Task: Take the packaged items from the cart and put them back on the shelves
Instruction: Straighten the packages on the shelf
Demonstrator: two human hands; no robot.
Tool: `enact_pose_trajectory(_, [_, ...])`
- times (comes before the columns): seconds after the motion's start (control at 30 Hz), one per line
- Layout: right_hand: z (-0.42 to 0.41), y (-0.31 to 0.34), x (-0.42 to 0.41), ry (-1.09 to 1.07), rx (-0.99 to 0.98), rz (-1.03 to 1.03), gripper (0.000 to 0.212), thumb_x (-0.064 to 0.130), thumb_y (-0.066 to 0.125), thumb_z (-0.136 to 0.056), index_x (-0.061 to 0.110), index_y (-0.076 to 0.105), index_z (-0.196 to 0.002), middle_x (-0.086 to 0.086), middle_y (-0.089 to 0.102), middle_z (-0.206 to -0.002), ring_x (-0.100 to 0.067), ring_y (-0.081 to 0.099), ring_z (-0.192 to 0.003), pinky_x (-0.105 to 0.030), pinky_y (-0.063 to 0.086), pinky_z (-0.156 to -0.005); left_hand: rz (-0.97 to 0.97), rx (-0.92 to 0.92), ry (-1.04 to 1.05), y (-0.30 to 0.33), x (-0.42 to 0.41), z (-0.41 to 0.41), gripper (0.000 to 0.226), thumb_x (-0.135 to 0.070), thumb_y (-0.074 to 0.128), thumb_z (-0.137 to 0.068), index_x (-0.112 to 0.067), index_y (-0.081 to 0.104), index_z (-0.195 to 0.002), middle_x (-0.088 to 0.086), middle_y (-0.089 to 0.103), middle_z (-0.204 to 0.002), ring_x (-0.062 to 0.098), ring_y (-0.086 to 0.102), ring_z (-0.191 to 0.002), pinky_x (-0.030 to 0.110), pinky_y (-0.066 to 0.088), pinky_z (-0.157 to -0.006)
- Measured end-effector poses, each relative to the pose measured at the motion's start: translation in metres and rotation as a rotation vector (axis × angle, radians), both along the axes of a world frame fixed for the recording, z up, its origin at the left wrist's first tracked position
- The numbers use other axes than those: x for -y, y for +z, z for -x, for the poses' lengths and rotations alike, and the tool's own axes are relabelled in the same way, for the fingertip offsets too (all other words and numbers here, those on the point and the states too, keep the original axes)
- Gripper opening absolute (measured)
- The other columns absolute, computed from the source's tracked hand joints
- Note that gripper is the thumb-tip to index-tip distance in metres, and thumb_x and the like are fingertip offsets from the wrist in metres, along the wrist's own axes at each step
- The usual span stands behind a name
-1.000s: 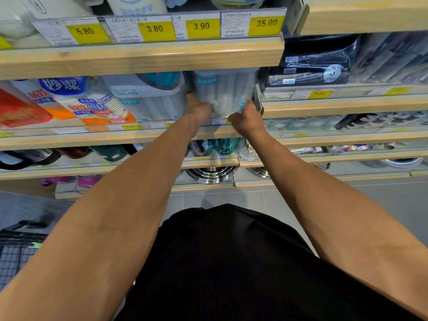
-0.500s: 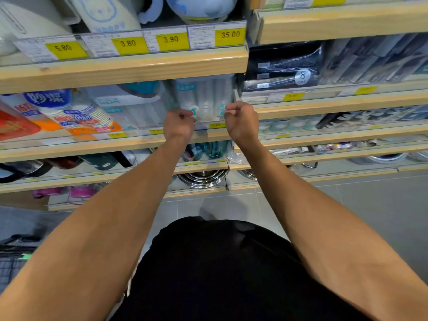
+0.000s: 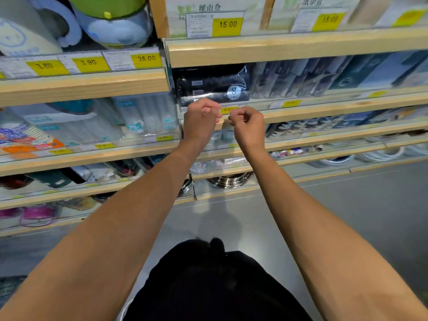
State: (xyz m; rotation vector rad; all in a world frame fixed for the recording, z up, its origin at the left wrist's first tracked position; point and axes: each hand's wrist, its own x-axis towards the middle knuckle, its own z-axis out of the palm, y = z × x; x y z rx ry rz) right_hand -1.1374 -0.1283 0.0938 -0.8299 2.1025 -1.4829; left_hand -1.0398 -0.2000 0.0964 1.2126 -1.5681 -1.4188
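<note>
A clear pack of cups [image 3: 148,117] was seen lying on the wooden shelf [image 3: 88,156] at the left, behind its front rail, apart from both hands. The left hand [image 3: 201,121] was raised just right of it, fingers [image 3: 209,110] curled loosely inward with nothing held. The right hand [image 3: 249,126] was held just beside it, likewise loosely curled and empty. A black package [image 3: 213,86] was shelved above and behind the two hands.

the price tags [image 3: 227,26] are yellow. the shelves [image 3: 278,50] are light wood. one pack [image 3: 213,88] is black, and the person's clothes [image 3: 215,286] are black.
</note>
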Motion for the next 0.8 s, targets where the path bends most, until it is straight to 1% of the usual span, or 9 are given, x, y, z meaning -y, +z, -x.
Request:
enact_pose_trajectory(0.13, [0.047, 0.005, -0.020, -0.136, 0.033, 0.023, 0.011, 0.012, 0.062, -0.086, 0.017, 0.069, -0.080, 0.007, 0.065, -0.071, -0.011, 0.061, -0.071, -0.032, 0.053, -0.076, 0.094, -0.040, -0.158, 0.003, -0.003, 0.046, 0.008, -0.015, 0.061, -0.086, -0.016, 0.068, -0.089, -0.004, 0.064, -0.074, 0.010, 0.060, -0.072, 0.023, 0.050, -0.068])
enact_pose_trajectory(0.2, [0.072, 0.003, -0.031, -0.183, 0.022, 0.030, 0.008, 0.014, 0.063, -0.086, 0.018, 0.069, -0.083, 0.004, 0.068, -0.077, -0.015, 0.064, -0.075, -0.035, 0.055, -0.080, 0.125, -0.051, -0.150, 0.003, -0.007, 0.069, 0.018, -0.013, 0.064, -0.086, -0.010, 0.066, -0.104, 0.001, 0.063, -0.087, 0.013, 0.059, -0.080, 0.028, 0.051, -0.074])
enact_pose_trajectory(0.27, [0.102, 0.003, -0.043, -0.233, 0.016, 0.022, 0.008, 0.015, 0.064, -0.087, 0.014, 0.070, -0.092, -0.001, 0.071, -0.086, -0.017, 0.067, -0.084, -0.035, 0.056, -0.086, 0.125, -0.011, -0.134, 0.004, -0.018, 0.093, 0.033, -0.006, 0.064, -0.089, -0.006, 0.059, -0.121, 0.004, 0.060, -0.108, 0.016, 0.059, -0.096, 0.033, 0.053, -0.088])
enact_pose_trajectory(0.37, [0.154, 0.005, -0.056, -0.283, 0.024, 0.010, 0.013, 0.013, 0.064, -0.088, 0.010, 0.070, -0.098, -0.004, 0.072, -0.092, -0.018, 0.067, -0.089, -0.035, 0.055, -0.091, 0.116, 0.120, -0.129, 0.006, -0.025, 0.127, 0.053, -0.015, 0.064, -0.091, -0.016, 0.043, -0.139, 0.008, 0.057, -0.133, 0.017, 0.061, -0.108, 0.033, 0.052, -0.096])
enact_pose_trajectory(0.43, [0.193, 0.007, -0.058, -0.271, 0.002, -0.011, 0.015, 0.013, 0.064, -0.087, 0.010, 0.069, -0.101, -0.005, 0.071, -0.096, -0.018, 0.067, -0.092, -0.037, 0.055, -0.093, 0.094, 0.185, -0.063, 0.009, -0.022, 0.153, 0.056, -0.023, 0.065, -0.090, -0.010, 0.040, -0.138, 0.014, 0.058, -0.130, 0.022, 0.063, -0.110, 0.040, 0.050, -0.099])
enact_pose_trajectory(0.5, [0.226, 0.010, -0.057, -0.279, -0.020, -0.036, 0.019, 0.016, 0.065, -0.088, 0.011, 0.066, -0.106, -0.005, 0.070, -0.102, -0.020, 0.066, -0.097, -0.040, 0.053, -0.095, 0.102, 0.282, 0.036, 0.014, -0.017, 0.173, 0.044, -0.028, 0.063, -0.092, -0.003, 0.045, -0.123, 0.017, 0.057, -0.123, 0.028, 0.061, -0.106, 0.043, 0.050, -0.095])
enact_pose_trajectory(0.63, [0.284, 0.017, -0.060, -0.158, -0.062, -0.135, 0.036, 0.027, 0.062, -0.094, 0.010, 0.056, -0.126, -0.005, 0.064, -0.119, -0.023, 0.060, -0.113, -0.039, 0.047, -0.102, -0.036, 0.219, 0.256, 0.014, -0.016, 0.201, 0.040, -0.043, 0.055, -0.084, -0.011, 0.044, -0.105, 0.015, 0.058, -0.115, 0.035, 0.069, -0.097, 0.048, 0.058, -0.087])
enact_pose_trajectory(0.73, [0.316, 0.021, -0.063, 0.053, -0.059, -0.251, 0.051, 0.031, 0.058, -0.096, 0.009, 0.044, -0.141, -0.011, 0.056, -0.135, -0.026, 0.053, -0.124, -0.041, 0.043, -0.106, -0.159, 0.190, 0.306, 0.016, -0.011, 0.216, 0.030, -0.027, 0.054, -0.086, -0.010, 0.040, -0.107, 0.015, 0.062, -0.110, 0.031, 0.074, -0.086, 0.045, 0.061, -0.083])
enact_pose_trajectory(0.8, [0.323, 0.021, -0.064, 0.188, -0.049, -0.276, 0.056, 0.025, 0.056, -0.097, 0.009, 0.036, -0.147, -0.011, 0.049, -0.144, -0.027, 0.048, -0.131, -0.040, 0.040, -0.109, -0.231, 0.157, 0.337, 0.019, -0.006, 0.218, 0.018, -0.011, 0.050, -0.094, -0.005, 0.043, -0.110, 0.018, 0.064, -0.114, 0.026, 0.075, -0.076, 0.039, 0.063, -0.074])
